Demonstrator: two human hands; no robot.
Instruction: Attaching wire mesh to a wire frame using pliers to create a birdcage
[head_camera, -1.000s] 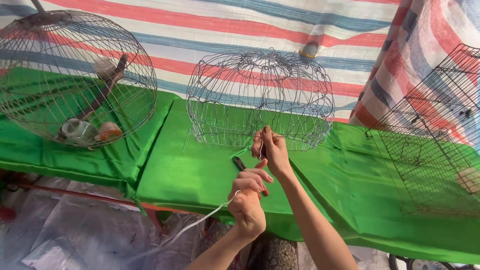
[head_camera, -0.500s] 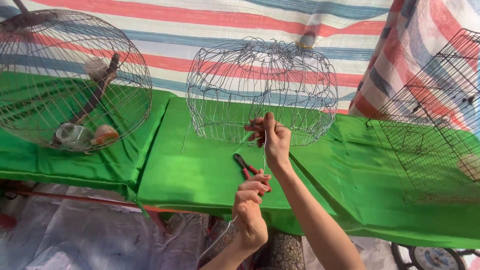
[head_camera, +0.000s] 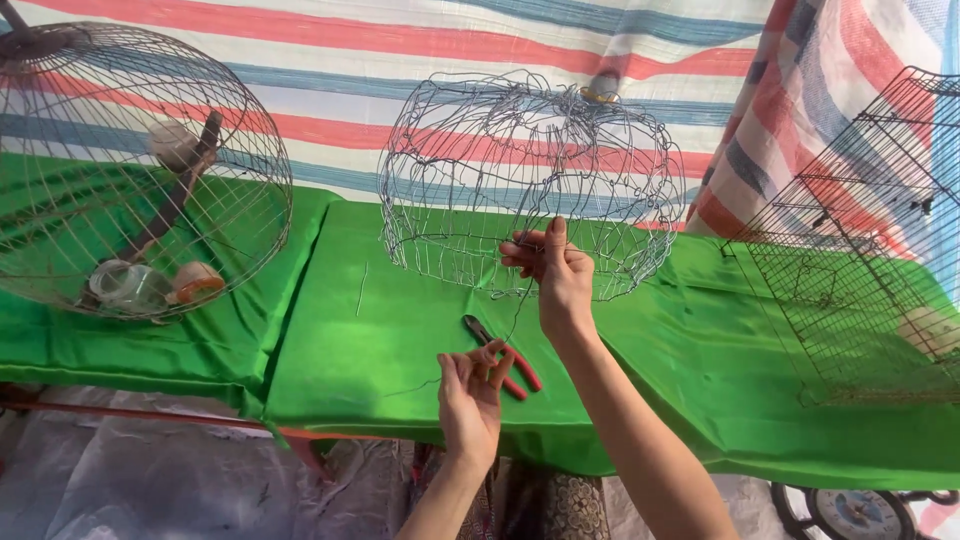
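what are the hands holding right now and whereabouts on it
Both pinch one thin wire: the right hand at its upper end by the unfinished wire cage, the left hand lower down, above the pliers.

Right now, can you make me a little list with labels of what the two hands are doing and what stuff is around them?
Right hand: raised at the lower front edge of the unfinished round wire cage frame, pinching a thin wire
Left hand: lower down, fingers on the same thin wire
Below the hands: red-handled pliers lying on the green cloth table
Far left: finished round wire cage, small cups inside
Far right: square wire cage
Behind: striped tarp
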